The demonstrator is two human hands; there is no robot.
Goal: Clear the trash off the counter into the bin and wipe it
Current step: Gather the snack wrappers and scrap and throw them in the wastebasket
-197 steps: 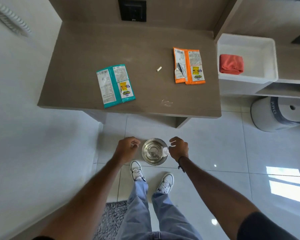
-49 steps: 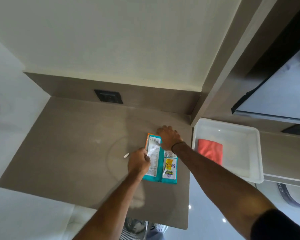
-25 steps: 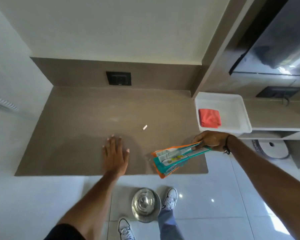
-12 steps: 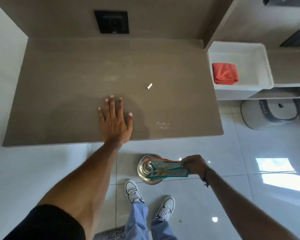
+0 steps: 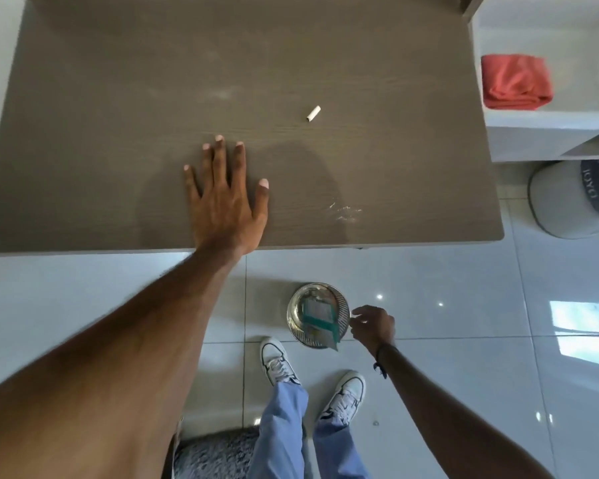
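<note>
blurred teal wrappers (image 5: pixel 319 319) in steel bin (image 5: pixel 343 303), right hand (image 5: pixel 373 326) seemingly loose beside; left hand (image 5: pixel 224 198) splayed on counter (image 5: pixel 83 115)

Your left hand (image 5: pixel 223 198) lies flat, fingers spread, near the counter's (image 5: pixel 83 98) front edge. A small white scrap (image 5: pixel 313 114) lies on the counter toward its right edge, and a pale smear (image 5: pixel 344 212) marks the front right corner. On the floor just beside your shoes stands the round metal bin (image 5: pixel 317 315). The wrappers (image 5: pixel 319 319) sit in its mouth. Your right hand (image 5: pixel 372 326) hovers at the bin's right rim, fingers loose, just beside the wrappers. A red cloth (image 5: pixel 514 83) rests in the white tray (image 5: pixel 547 25) beyond the counter's right edge.
</note>
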